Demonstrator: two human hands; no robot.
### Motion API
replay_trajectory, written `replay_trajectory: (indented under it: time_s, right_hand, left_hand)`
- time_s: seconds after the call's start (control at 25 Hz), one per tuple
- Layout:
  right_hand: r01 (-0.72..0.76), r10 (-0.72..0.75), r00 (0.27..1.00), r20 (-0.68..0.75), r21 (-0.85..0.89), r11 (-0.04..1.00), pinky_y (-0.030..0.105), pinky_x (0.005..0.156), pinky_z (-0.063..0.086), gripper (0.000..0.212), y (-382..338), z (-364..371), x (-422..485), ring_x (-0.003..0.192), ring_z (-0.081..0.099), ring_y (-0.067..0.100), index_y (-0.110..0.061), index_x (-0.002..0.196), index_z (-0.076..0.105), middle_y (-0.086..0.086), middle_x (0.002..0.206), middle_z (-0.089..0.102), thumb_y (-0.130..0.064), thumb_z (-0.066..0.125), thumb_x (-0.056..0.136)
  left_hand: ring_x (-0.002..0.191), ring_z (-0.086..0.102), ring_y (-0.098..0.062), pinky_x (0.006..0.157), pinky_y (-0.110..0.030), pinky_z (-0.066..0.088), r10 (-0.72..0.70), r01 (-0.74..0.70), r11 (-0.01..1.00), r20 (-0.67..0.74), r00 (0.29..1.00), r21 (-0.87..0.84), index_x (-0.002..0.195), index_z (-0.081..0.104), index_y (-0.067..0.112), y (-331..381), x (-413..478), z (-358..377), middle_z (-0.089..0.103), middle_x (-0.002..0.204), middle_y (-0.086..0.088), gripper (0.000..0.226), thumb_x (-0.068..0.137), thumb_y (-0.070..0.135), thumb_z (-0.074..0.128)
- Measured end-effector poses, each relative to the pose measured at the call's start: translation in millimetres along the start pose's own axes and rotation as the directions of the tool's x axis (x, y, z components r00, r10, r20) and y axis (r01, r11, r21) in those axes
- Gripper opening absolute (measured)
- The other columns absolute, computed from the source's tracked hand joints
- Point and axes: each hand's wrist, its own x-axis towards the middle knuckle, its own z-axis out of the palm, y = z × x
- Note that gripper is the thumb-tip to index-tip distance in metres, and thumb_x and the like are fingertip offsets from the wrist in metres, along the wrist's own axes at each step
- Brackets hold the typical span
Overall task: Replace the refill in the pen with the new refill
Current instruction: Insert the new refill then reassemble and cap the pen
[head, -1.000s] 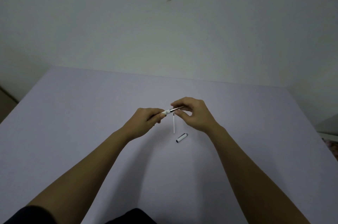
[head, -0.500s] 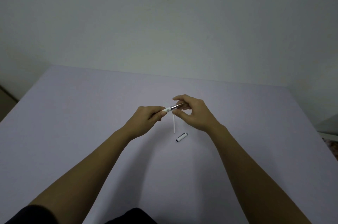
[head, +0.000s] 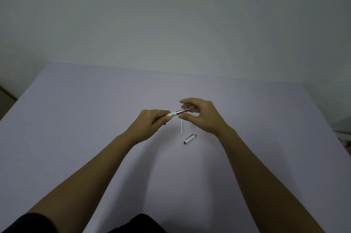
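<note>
My left hand point(head: 152, 122) grips the white pen body point(head: 173, 114), whose silver front section point(head: 182, 111) points right and slightly up. My right hand point(head: 201, 116) hovers around that silver tip with index finger above and thumb below, spread apart and seemingly off the metal. A thin white refill point(head: 181, 127) lies on the table just below the hands, pointing toward me. The white pen cap point(head: 190, 139), with a dark end, lies beside it to the right.
The lavender table point(head: 76, 118) ends at a far edge against a plain pale wall. Its right edge drops off near some clutter at the far right. My dark clothing shows at the bottom.
My right thumb and index finger, pinched on the silver tip before, have spread apart. Both hands have risen slightly. The refill and the cap on the table have not moved.
</note>
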Motion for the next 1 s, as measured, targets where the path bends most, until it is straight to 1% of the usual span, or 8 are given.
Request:
replay_trajectory:
  time_s: [0.12, 0.24, 0.36, 0.44, 0.56, 0.72, 0.88, 1.0]
  right_hand:
    - [0.059, -0.060, 0.998, -0.004, -0.032, 0.998, 0.017, 0.073, 0.053, 0.015, 9, 3, 2, 0.079, 0.066, 0.007, -0.014, 0.094, 0.072, -0.003, 0.086, 0.072, -0.018, 0.071, 0.079]
    - [0.062, -0.063, 0.998, -0.004, -0.050, 0.997, 0.008, 0.067, 0.046, 0.011, 17, 6, 7, 0.073, 0.061, -0.002, -0.013, 0.090, 0.073, -0.007, 0.081, 0.069, -0.017, 0.068, 0.081]
    - [-0.021, 0.021, 0.999, 0.025, 0.019, 1.000, 0.008, 0.078, 0.049, 0.026, 28, 11, 9, 0.083, 0.063, -0.004, -0.014, 0.110, 0.065, -0.006, 0.094, 0.066, -0.021, 0.063, 0.085]
    - [-0.141, 0.140, 0.990, 0.020, 0.052, 0.989, 0.017, 0.084, 0.049, 0.030, 46, 16, 8, 0.094, 0.065, 0.008, -0.014, 0.120, 0.059, 0.001, 0.105, 0.067, -0.021, 0.055, 0.090]
    - [-0.147, 0.163, 0.984, 0.064, -0.209, 0.967, 0.025, 0.089, 0.043, 0.027, 92, 31, -2, 0.103, 0.064, 0.030, -0.006, 0.110, 0.065, 0.016, 0.110, 0.069, -0.002, 0.051, 0.088]
    - [-0.193, 0.309, 0.918, 0.248, -0.401, 0.895, 0.033, 0.104, 0.036, 0.029, 125, 48, -22, 0.120, 0.056, 0.026, -0.007, 0.115, 0.064, 0.015, 0.128, 0.061, -0.008, 0.058, 0.087]
    - [-0.161, 0.305, 0.915, 0.263, -0.454, 0.877, 0.038, 0.089, 0.045, 0.023, 135, 56, -34, 0.103, 0.061, 0.035, -0.004, 0.106, 0.069, 0.021, 0.108, 0.069, -0.008, 0.060, 0.085]
    - [-0.169, 0.323, 0.913, 0.248, -0.489, 0.855, 0.037, 0.081, 0.045, 0.024, 140, 57, -43, 0.099, 0.058, 0.033, -0.006, 0.106, 0.067, 0.018, 0.104, 0.064, -0.010, 0.059, 0.085]
  left_hand:
    - [0.057, 0.049, -0.001, 0.054, -0.012, 0.037, -0.061, 0.063, 0.997, 0.041, 0.997, -0.035, 0.090, 0.068, 0.014, -3, 2, 3, 0.058, 0.064, 0.008, 0.025, 0.095, 0.029, 0.049]
    - [0.056, 0.047, -0.004, 0.054, -0.014, 0.037, -0.090, 0.093, 0.995, 0.065, 0.994, -0.044, 0.095, 0.069, 0.011, -8, 5, 8, 0.064, 0.070, -0.003, 0.029, 0.094, 0.031, 0.048]
    - [0.053, 0.047, -0.003, 0.054, -0.013, 0.038, -0.124, 0.127, 0.990, 0.055, 0.991, -0.066, 0.094, 0.068, 0.010, -13, 6, 9, 0.061, 0.068, 0.001, 0.027, 0.095, 0.028, 0.047]
    - [0.053, 0.043, -0.006, 0.054, -0.017, 0.036, -0.159, 0.163, 0.984, 0.056, 0.986, -0.077, 0.096, 0.068, 0.010, -18, 7, 8, 0.062, 0.072, -0.004, 0.029, 0.096, 0.029, 0.046]
    - [0.057, 0.042, -0.013, 0.057, -0.025, 0.037, -0.200, 0.204, 0.976, 0.060, 0.978, -0.078, 0.096, 0.067, 0.012, -29, 7, 6, 0.063, 0.076, -0.013, 0.030, 0.096, 0.031, 0.044]
    - [0.059, 0.046, -0.014, 0.057, -0.024, 0.037, -0.227, 0.230, 0.971, 0.047, 0.973, -0.066, 0.098, 0.067, 0.015, -36, 8, 6, 0.065, 0.078, -0.006, 0.027, 0.096, 0.031, 0.045]
    - [0.057, 0.044, -0.013, 0.057, -0.025, 0.037, -0.227, 0.230, 0.972, 0.059, 0.972, -0.052, 0.092, 0.066, 0.012, -41, 9, 9, 0.065, 0.078, -0.013, 0.029, 0.096, 0.032, 0.044]
    - [0.052, 0.041, -0.006, 0.054, -0.018, 0.035, -0.231, 0.235, 0.971, 0.072, 0.970, -0.052, 0.089, 0.065, 0.015, -41, 7, 13, 0.061, 0.070, -0.003, 0.028, 0.096, 0.031, 0.044]
